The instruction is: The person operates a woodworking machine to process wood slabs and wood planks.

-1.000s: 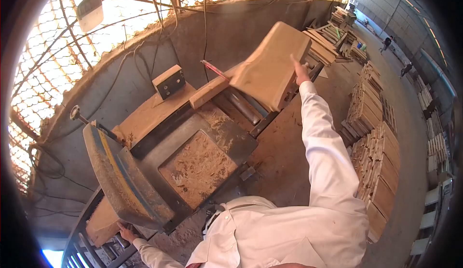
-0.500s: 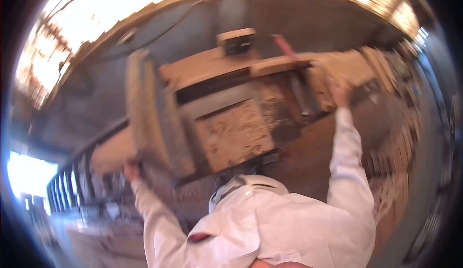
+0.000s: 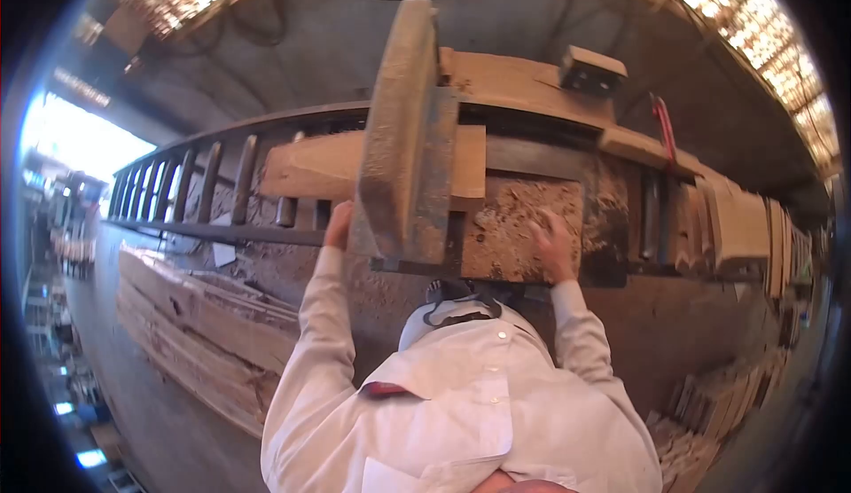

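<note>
A long wooden board [image 3: 310,165] lies on the rollers and passes under the tall metal housing [image 3: 399,138] of a machine. My left hand [image 3: 338,225] is at the near edge of that board, left of the housing; its fingers are partly hidden. Over the sawdust-covered plate [image 3: 510,227], right of the housing, my right hand [image 3: 554,243] hovers or rests with its fingers apart, holding nothing visible.
Metal rollers [image 3: 213,170] run to the left. Stacked planks [image 3: 204,333] lie at the lower left. Wooden blocks [image 3: 740,227] and a red-handled bar [image 3: 662,129] are at right. More wood pieces [image 3: 722,395] lie lower right.
The view has swung left, so the machine appears further right. My right hand has moved from the wooden blocks to the sawdust-covered plate. My left hand remains by the board.
</note>
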`<act>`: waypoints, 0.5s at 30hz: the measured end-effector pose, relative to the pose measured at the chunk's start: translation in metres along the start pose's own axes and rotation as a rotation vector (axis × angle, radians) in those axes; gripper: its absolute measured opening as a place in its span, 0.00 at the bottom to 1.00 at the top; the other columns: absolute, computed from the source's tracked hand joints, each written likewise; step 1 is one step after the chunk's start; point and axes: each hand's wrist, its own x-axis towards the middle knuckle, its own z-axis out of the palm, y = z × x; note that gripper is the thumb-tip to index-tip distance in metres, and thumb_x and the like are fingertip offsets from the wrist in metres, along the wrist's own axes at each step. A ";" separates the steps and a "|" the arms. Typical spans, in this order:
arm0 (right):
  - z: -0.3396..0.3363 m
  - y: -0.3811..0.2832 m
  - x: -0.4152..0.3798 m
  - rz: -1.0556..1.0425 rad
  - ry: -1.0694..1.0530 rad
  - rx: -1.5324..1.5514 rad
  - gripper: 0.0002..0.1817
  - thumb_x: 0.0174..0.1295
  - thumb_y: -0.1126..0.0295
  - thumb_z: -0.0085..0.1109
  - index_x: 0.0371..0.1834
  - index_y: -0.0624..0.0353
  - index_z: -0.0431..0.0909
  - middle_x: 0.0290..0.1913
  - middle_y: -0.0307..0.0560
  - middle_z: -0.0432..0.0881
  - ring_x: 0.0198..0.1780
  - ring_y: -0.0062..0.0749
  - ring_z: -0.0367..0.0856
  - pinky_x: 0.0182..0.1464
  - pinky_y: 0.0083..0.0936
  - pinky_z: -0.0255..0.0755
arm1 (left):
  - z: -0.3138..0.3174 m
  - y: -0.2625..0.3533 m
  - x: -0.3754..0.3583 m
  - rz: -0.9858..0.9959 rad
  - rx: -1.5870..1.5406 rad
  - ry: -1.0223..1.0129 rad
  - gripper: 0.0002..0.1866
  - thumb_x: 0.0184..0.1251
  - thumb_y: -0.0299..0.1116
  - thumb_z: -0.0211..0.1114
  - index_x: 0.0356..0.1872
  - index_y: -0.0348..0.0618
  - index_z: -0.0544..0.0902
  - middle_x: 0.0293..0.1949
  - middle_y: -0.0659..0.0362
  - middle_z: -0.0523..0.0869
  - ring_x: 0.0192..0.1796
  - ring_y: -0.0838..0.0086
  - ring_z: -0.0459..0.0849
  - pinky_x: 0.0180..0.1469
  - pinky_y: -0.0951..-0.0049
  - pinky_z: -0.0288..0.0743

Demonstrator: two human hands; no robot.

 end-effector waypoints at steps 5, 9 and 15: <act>0.039 -0.017 0.027 -0.063 0.052 -0.066 0.30 0.66 0.55 0.63 0.64 0.66 0.72 0.66 0.65 0.73 0.68 0.56 0.70 0.71 0.42 0.62 | -0.103 0.109 -0.063 -0.317 -0.278 0.442 0.29 0.66 0.50 0.68 0.49 0.28 0.80 0.35 0.49 0.88 0.43 0.56 0.88 0.49 0.60 0.81; 0.060 -0.006 0.029 -0.063 -0.008 -0.216 0.32 0.67 0.54 0.62 0.66 0.66 0.71 0.68 0.65 0.71 0.71 0.57 0.67 0.72 0.43 0.60 | -0.150 0.054 -0.033 -0.205 0.427 0.799 0.28 0.68 0.49 0.66 0.54 0.31 0.78 0.49 0.41 0.83 0.56 0.48 0.80 0.60 0.55 0.73; 0.063 -0.012 0.020 -0.047 0.005 -0.316 0.32 0.67 0.52 0.60 0.68 0.62 0.71 0.74 0.64 0.65 0.76 0.59 0.59 0.76 0.45 0.53 | -0.126 0.034 0.016 -0.010 0.243 0.494 0.27 0.68 0.52 0.64 0.60 0.44 0.78 0.58 0.40 0.80 0.63 0.47 0.76 0.66 0.54 0.68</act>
